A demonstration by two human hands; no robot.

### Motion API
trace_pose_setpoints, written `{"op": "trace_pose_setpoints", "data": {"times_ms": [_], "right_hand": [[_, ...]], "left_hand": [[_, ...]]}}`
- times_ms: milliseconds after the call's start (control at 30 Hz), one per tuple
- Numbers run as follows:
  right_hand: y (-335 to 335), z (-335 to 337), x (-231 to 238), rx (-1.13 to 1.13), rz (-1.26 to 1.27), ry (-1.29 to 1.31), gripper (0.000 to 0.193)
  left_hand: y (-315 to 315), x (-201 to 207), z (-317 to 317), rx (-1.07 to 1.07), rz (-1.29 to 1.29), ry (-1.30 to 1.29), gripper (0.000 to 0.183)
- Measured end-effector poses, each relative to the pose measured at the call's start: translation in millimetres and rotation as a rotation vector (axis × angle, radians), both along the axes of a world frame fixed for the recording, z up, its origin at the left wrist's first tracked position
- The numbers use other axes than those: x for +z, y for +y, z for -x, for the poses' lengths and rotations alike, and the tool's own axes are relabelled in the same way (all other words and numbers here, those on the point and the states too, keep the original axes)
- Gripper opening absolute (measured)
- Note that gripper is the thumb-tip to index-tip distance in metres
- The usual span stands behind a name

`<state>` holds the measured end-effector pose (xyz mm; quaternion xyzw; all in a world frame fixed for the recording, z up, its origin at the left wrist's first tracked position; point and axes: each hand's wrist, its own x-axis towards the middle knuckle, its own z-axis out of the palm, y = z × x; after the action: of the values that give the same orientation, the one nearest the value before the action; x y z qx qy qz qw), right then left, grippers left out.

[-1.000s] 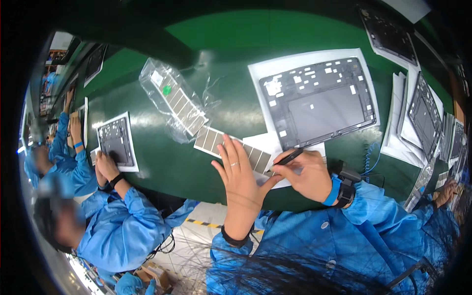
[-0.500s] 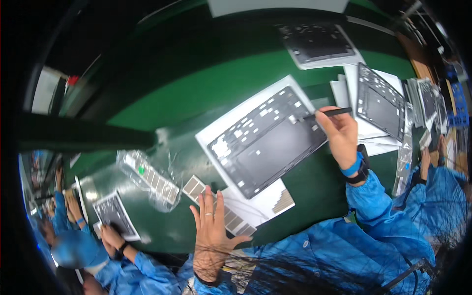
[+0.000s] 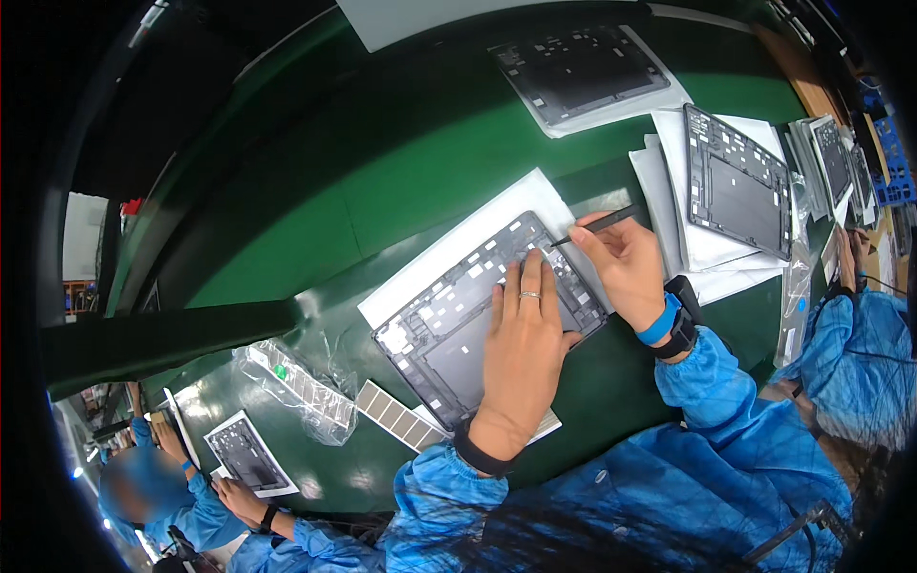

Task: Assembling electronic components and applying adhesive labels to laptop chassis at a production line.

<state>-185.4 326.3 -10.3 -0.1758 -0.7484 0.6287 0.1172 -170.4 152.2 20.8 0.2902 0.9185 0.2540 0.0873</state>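
Note:
A dark tablet-sized panel with many small white patches lies tilted on a white sheet in front of me. My left hand rests on its right part with fingers stretched out, the fingertips touching the patched strip. In my right hand black tweezers are gripped, their thin tip down at the panel beside my left fingertips. Whatever lies under the left fingers is hidden. A strip of grey-brown rectangular stickers lies by the panel's lower left edge, partly covered by my left arm.
A clear plastic bag with another sticker strip lies to the left. Another patched panel leans on stacked white sheets at right; one more lies at the back. Co-workers' hands work at both sides of the green table.
My left hand has moved from over the sticker strip up and right onto the panel. My right hand, still holding the tweezers, has shifted slightly left in the picture.

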Motion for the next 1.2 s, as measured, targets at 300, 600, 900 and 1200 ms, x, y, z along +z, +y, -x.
{"op": "trace_pose_setpoints", "data": {"times_ms": [300,600,900,1200], "right_hand": [[-11.2,-4.9,-0.5,-0.016,-0.183,0.078,0.017],[-14.3,-9.5,-10.7,-0.065,-0.266,0.150,0.016],[-12.5,-9.5,-9.5,-0.019,-0.294,0.172,0.016],[-11.0,-9.7,0.3,0.033,-0.242,0.123,0.015]], "left_hand": [[1.1,-2.6,-2.9,0.025,0.023,-0.023,0.088],[2.3,-2.4,-4.1,0.028,0.018,-0.026,0.088],[5.2,3.4,-2.9,0.000,0.069,0.018,0.088],[9.2,2.6,-6.3,-0.058,0.231,0.091,0.084]]}}
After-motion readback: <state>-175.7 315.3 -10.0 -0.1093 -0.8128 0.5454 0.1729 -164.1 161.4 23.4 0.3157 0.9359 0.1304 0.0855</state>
